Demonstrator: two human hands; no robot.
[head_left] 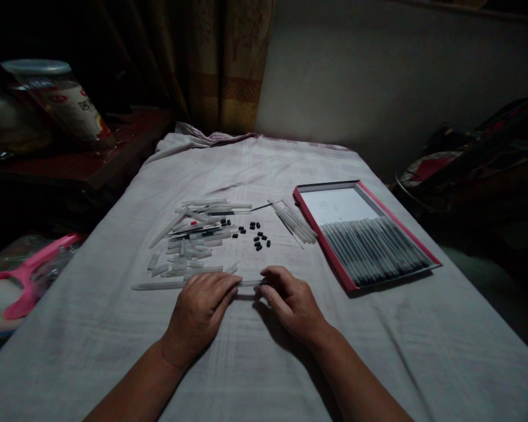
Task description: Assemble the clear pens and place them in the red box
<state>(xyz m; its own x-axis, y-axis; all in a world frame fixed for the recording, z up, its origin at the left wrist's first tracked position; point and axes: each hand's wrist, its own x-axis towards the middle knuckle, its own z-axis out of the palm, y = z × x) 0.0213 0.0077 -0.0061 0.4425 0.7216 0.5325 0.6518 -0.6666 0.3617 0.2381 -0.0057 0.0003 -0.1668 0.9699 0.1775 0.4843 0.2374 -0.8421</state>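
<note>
A pale, translucent pen [158,286] lies level between my two hands, its capped-looking end sticking out to the left. My left hand [205,299] is closed around its middle. At the pen's right end, the thumb and fingers of my right hand [290,296] pinch it, and they hide the tip. Just beyond my hands are several small black plugs [258,239]. Clear pen tubes and caps [193,252] lie in a loose pile to the left, with dark refills [202,231] among them. More clear tubes [294,221] lie by the box.
An open red-edged box [347,281] at right holds a row of pens [374,252]. A white cloth [255,375] covers the table. At far left stand a dark red table [127,152] with a lidded jar [70,105] and, lower, a pink-handled object [26,281].
</note>
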